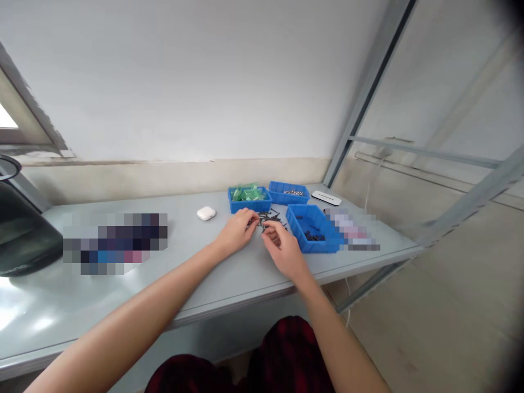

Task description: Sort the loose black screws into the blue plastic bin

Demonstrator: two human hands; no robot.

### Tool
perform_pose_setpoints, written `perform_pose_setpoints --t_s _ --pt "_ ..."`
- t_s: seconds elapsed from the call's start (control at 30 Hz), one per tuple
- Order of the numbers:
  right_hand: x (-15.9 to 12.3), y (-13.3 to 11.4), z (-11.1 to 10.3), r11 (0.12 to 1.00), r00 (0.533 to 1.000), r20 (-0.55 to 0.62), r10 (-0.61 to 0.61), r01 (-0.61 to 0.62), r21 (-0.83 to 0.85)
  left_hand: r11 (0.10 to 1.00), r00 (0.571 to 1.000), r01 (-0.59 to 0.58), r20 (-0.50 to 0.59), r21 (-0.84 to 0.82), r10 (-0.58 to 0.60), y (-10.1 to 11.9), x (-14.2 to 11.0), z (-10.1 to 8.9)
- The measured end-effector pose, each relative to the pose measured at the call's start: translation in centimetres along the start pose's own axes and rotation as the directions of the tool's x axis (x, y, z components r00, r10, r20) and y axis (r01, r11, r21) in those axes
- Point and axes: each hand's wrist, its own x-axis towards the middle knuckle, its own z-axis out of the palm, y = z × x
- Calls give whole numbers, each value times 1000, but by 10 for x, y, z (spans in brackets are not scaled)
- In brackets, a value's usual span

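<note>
A loose pile of black screws lies on the grey tabletop between and just beyond my hands. My left hand is at the pile's left edge, its fingers curled and pressed together; what they hold, if anything, is too small to make out. Close by on the right, my right hand pinches thumb and fingers together, with a small dark piece, seemingly a screw, at the tips. Right of it stands a blue bin with more dark screws inside.
Behind the pile are a blue bin of green packets and another blue bin with small silvery parts. A white earbud case lies left, a white flat object back right. A dark container stands far left; metal posts rise right.
</note>
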Motion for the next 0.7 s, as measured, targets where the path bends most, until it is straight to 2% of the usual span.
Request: perform_pose_setpoints --t_s 0.1,0.27,0.47,0.7 --pt "0 3 -3 997 998 -28 59 -58 57 994 998 -51 37 -95 55 9 -2 1" --pt "-1 2 -4 988 992 -75 101 -92 122 980 998 -44 27 -192 50 14 -5 2" --pt "-1 4 -3 990 992 -57 108 -103 97 979 992 -121 17 -165 125 20 -5 -3" --pt "-1 4 -4 986 989 -39 141 -137 92 969 1000 -18 15 -245 22 27 -7 -4"
